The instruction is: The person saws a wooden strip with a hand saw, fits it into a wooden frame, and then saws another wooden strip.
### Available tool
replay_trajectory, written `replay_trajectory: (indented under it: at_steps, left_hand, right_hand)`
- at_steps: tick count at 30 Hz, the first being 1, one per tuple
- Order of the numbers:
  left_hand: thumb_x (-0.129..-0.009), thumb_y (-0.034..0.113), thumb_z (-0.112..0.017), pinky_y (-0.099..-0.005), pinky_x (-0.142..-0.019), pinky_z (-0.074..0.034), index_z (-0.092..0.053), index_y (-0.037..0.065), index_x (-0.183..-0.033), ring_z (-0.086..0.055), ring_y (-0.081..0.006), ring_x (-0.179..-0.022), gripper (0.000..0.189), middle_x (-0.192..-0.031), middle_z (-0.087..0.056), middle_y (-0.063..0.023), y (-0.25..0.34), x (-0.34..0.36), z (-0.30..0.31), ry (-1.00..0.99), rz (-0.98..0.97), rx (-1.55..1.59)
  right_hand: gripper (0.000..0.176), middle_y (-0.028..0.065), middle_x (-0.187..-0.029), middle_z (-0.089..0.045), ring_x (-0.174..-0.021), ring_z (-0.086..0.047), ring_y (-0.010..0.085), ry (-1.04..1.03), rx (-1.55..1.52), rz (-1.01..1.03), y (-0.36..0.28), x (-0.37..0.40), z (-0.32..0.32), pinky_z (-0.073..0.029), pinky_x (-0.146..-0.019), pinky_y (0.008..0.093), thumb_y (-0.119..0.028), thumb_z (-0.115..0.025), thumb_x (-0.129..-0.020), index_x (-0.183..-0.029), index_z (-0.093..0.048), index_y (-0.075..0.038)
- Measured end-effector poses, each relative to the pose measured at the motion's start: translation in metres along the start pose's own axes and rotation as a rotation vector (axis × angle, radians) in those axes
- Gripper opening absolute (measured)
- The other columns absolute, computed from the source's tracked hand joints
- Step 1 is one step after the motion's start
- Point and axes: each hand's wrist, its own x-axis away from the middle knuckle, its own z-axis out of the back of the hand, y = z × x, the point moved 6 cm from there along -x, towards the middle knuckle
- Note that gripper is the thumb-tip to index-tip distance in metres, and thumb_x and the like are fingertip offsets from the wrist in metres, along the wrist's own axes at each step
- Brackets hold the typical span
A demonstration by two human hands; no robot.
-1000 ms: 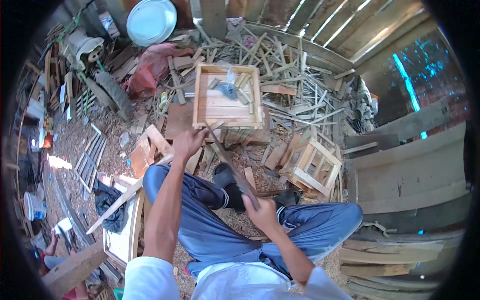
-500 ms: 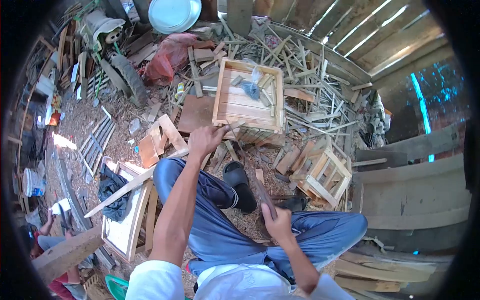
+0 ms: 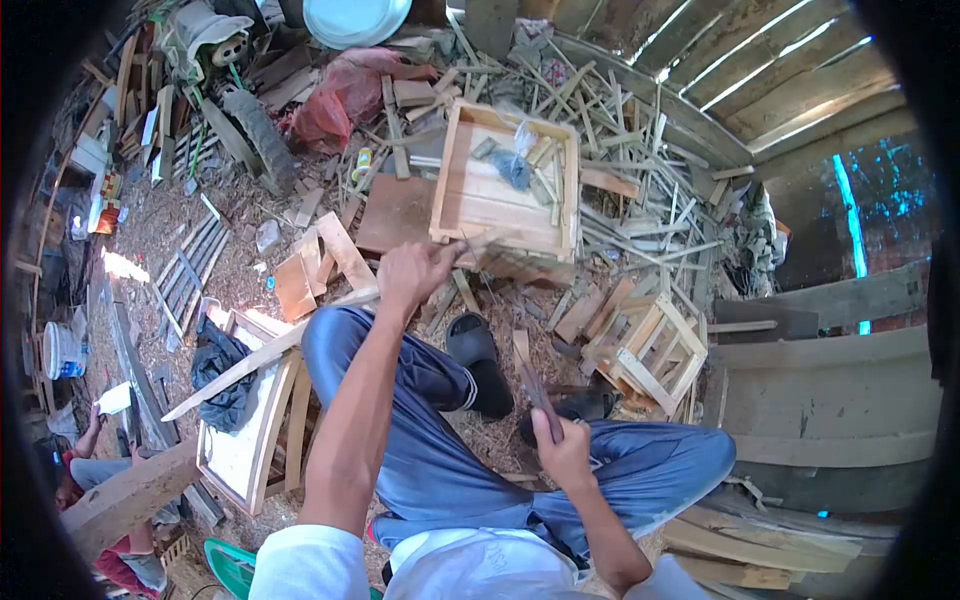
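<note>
My left hand (image 3: 412, 278) is closed around a short wooden strip (image 3: 488, 240), pinned at the near edge of a shallow wooden box (image 3: 448, 180). Low over my bent right leg, my right hand (image 3: 567, 455) grips the handle of a long, narrow-bladed tool (image 3: 537, 392). The blade runs forward toward the strip, thin and blurred at its far end, so its exact kind cannot be made out. Inside the box lie small wood offcuts and a bluish clump (image 3: 513, 170). My sandalled foot (image 3: 472, 342) rests between the hands and the box.
A small slatted wooden frame (image 3: 655, 355) stands to the right. On the left, a white-topped wooden frame (image 3: 240, 450) carries a dark cloth (image 3: 228, 375) and a long plank (image 3: 260, 358). Scrap strips are heaped behind the box. Another person (image 3: 110, 480) sits at the lower left.
The tool in my right hand has drawn back slightly toward me and its blade has shifted. My left hand stays at the box edge with the strip. The view has tilted a little.
</note>
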Motion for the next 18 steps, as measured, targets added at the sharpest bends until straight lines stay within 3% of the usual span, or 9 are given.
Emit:
replay_trajectory:
  at_steps: [4,6,9,10,12,15,18]
  left_hand:
    - [-0.088,0.066,-0.045,-0.0475,-0.063,-0.051,-0.075,0.013,-0.085,-0.066,-0.038,-0.072,0.061,-0.071,-0.066,-0.0206,0.006,0.005,-0.001,-0.03,-0.025,-0.026]
    - [-0.087,0.066,-0.045,-0.048,-0.064,-0.051,-0.075,0.013,-0.086,-0.066,-0.0387,-0.073,0.061,-0.072,-0.066,-0.0201,0.008,0.0,0.003,-0.027,-0.023,-0.046]
    - [-0.087,0.067,-0.046,-0.0485,-0.065,-0.051,-0.075,0.013,-0.088,-0.066,-0.0393,-0.074,0.061,-0.072,-0.066,-0.0205,0.003,0.0,-0.002,-0.058,-0.014,-0.064]
    - [-0.087,0.067,-0.046,-0.0485,-0.065,-0.051,-0.075,0.013,-0.088,-0.066,-0.0393,-0.074,0.061,-0.072,-0.066,-0.0205,0.004,-0.002,-0.001,-0.049,-0.011,-0.063]
    - [-0.086,0.066,-0.046,-0.0483,-0.065,-0.051,-0.075,0.014,-0.09,-0.066,-0.0391,-0.074,0.06,-0.072,-0.066,-0.0207,0.001,-0.001,-0.003,-0.064,0.009,-0.088]
    - [-0.087,0.062,-0.049,-0.0476,-0.062,-0.049,-0.075,0.014,-0.093,-0.066,-0.0367,-0.068,0.055,-0.068,-0.065,-0.019,0.003,0.003,-0.002,0.006,-0.007,-0.058]
    - [-0.087,0.059,-0.05,-0.0472,-0.063,-0.049,-0.075,0.017,-0.098,-0.066,-0.0366,-0.068,0.05,-0.069,-0.066,-0.0186,0.007,0.005,0.001,-0.018,-0.018,-0.031]
  right_hand:
    - [0.041,0.0213,-0.054,-0.054,-0.047,-0.059,0.0333,0.086,0.011,0.16,-0.017,-0.064,-0.039,-0.042,-0.048,0.0406,-0.033,-0.062,-0.091,-0.072,-0.066,0.003]
    - [0.042,0.0215,-0.054,-0.055,-0.05,-0.06,0.0351,0.031,0.032,0.2,-0.026,-0.099,-0.057,-0.043,-0.05,0.0409,-0.036,-0.061,-0.092,-0.078,-0.067,0.003]
    - [0.04,0.0217,-0.055,-0.055,-0.053,-0.062,0.0356,0.061,0.027,0.274,-0.03,-0.074,-0.034,-0.045,-0.052,0.0406,-0.036,-0.061,-0.092,-0.085,-0.069,0.003]
    - [0.032,0.022,-0.071,-0.064,-0.065,-0.064,0.0397,-0.007,0.058,0.119,-0.021,-0.055,-0.024,-0.05,-0.055,0.0427,-0.033,-0.061,-0.091,-0.087,-0.071,-0.003]
    - [0.031,0.0227,-0.07,-0.063,-0.066,-0.065,0.0393,0.022,-0.064,0.105,-0.013,-0.014,-0.003,-0.05,-0.055,0.0426,-0.033,-0.061,-0.091,-0.091,-0.071,-0.003]
    - [0.031,0.0239,-0.068,-0.062,-0.067,-0.064,0.0402,-0.02,0.007,0.096,-0.01,-0.017,-0.017,-0.05,-0.055,0.0433,-0.032,-0.061,-0.091,-0.091,-0.071,-0.003]
    - [0.041,0.0249,-0.059,-0.056,-0.059,-0.063,0.0397,0.054,0.054,0.2,-0.037,-0.09,-0.055,-0.047,-0.053,0.0433,-0.036,-0.061,-0.091,-0.078,-0.069,0.003]
